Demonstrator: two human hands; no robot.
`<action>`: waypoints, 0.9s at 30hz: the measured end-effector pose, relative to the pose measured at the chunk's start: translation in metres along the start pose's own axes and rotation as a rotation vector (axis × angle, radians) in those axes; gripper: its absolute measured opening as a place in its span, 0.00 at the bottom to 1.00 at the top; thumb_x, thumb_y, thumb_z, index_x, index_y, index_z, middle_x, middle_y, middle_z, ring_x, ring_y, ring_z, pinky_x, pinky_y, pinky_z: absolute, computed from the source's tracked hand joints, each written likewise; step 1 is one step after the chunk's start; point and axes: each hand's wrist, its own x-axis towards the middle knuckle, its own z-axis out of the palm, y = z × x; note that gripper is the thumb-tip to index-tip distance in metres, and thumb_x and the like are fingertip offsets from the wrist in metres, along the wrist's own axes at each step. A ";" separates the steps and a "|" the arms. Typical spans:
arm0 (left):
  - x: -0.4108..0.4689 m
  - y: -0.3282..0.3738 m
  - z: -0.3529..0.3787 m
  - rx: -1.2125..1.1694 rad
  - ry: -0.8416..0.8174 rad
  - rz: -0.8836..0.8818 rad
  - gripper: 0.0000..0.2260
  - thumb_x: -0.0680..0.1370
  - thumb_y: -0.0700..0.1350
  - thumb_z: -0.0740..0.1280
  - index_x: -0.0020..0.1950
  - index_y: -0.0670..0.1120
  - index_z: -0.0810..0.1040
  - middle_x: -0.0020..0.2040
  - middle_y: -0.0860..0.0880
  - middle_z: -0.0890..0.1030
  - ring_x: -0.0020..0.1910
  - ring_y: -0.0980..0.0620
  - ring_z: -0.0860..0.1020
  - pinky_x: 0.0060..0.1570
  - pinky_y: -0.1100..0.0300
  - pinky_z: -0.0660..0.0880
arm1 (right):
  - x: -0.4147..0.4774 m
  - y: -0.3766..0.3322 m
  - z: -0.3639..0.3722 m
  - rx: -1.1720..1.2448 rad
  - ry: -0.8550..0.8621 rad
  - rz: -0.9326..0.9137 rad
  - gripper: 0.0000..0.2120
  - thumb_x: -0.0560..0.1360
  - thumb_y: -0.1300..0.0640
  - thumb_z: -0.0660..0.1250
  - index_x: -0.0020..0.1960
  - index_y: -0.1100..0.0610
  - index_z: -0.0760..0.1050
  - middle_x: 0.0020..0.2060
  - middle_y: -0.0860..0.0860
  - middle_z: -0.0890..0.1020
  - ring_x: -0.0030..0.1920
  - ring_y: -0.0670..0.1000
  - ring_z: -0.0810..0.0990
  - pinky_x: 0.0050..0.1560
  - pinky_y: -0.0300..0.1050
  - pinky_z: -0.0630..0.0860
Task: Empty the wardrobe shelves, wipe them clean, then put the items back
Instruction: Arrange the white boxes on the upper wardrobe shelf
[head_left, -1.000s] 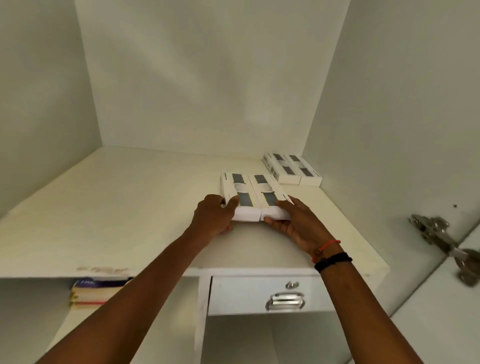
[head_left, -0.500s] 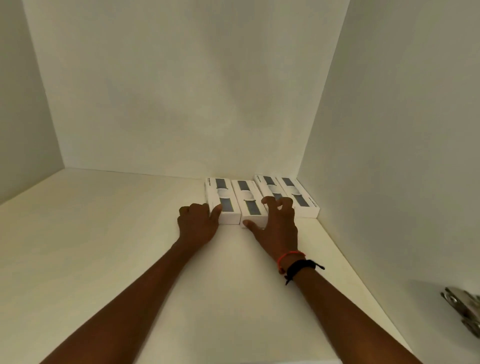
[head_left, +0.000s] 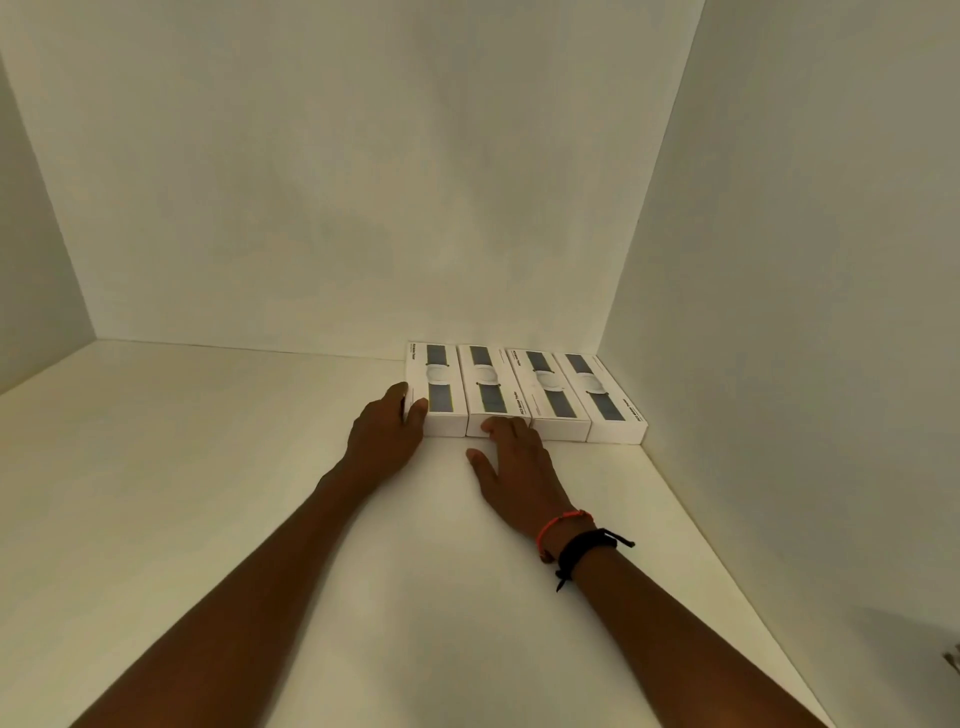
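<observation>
Location: the inside of a household wardrobe compartment. Evidence: a plain white shelf (head_left: 208, 519), back panel (head_left: 363, 182) and side panel (head_left: 805, 260) meet at square corners. Four small retail boxes (head_left: 524, 395) are stored in a row in the back right corner. A metal fitting (head_left: 955, 661) is barely in view at the right edge.

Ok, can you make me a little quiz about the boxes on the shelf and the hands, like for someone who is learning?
1. How many white boxes lie in the row on the shelf?
2. True or false: the boxes are stacked one on top of another.
3. Which box does the left hand touch? A: the left-end box. B: the box next to the side wall. C: none.

Key
1. Four, side by side.
2. False.
3. A. The right hand has its fingers at the front of the second box.
</observation>
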 end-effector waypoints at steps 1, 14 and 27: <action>-0.001 0.000 -0.001 0.000 -0.016 0.014 0.18 0.83 0.50 0.57 0.64 0.37 0.71 0.53 0.38 0.79 0.54 0.38 0.76 0.53 0.52 0.69 | 0.000 0.001 0.001 0.001 -0.004 0.006 0.18 0.81 0.51 0.61 0.69 0.57 0.68 0.65 0.53 0.70 0.65 0.54 0.68 0.68 0.46 0.64; -0.016 -0.013 -0.012 0.049 0.015 0.003 0.31 0.71 0.62 0.72 0.59 0.37 0.72 0.56 0.39 0.76 0.57 0.40 0.73 0.54 0.52 0.67 | -0.030 -0.012 -0.003 -0.087 -0.184 0.082 0.26 0.82 0.44 0.55 0.75 0.56 0.63 0.75 0.54 0.63 0.76 0.52 0.60 0.76 0.46 0.53; -0.082 -0.005 -0.024 0.523 -0.194 0.191 0.26 0.82 0.58 0.53 0.71 0.41 0.68 0.72 0.40 0.68 0.72 0.43 0.65 0.71 0.51 0.59 | -0.071 -0.038 -0.028 -0.238 -0.332 0.247 0.32 0.81 0.37 0.46 0.80 0.50 0.46 0.80 0.49 0.47 0.79 0.49 0.45 0.77 0.48 0.40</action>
